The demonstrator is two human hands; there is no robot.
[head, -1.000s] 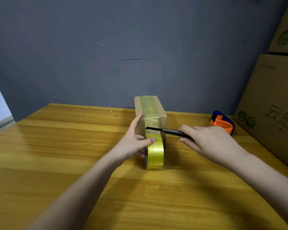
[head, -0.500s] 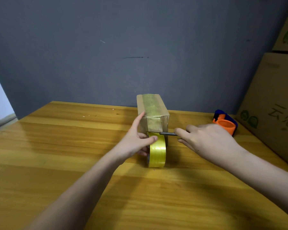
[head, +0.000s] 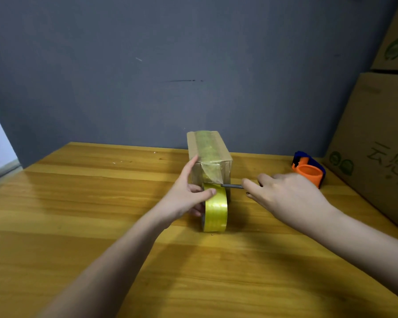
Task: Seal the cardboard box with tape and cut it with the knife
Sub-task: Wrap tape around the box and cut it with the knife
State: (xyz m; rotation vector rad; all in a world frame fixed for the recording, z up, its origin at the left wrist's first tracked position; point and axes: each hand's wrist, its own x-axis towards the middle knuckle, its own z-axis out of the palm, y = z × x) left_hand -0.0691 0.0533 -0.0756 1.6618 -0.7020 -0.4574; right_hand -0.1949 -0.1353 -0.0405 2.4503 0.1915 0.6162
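A small cardboard box (head: 225, 157) stands on the wooden table (head: 78, 203), with yellowish tape running along its top and down its near face. A yellow tape roll (head: 215, 210) stands on edge right in front of the box, still joined to that tape. My left hand (head: 186, 198) grips the roll, thumb on its top, index finger resting against the box's left side. My right hand (head: 285, 196) holds a thin dark knife (head: 231, 186); its tip meets the tape between roll and box. Most of the knife is hidden in my hand.
An orange and blue tape dispenser (head: 308, 168) sits at the back right of the table. Large cardboard cartons (head: 377, 143) are stacked along the right edge. A grey wall (head: 170, 65) rises just behind the small box.
The knife blade, which reached across the tape above the roll, has drawn back to the right. Only a short tip now shows at the roll's right edge. My left hand stays on the roll.
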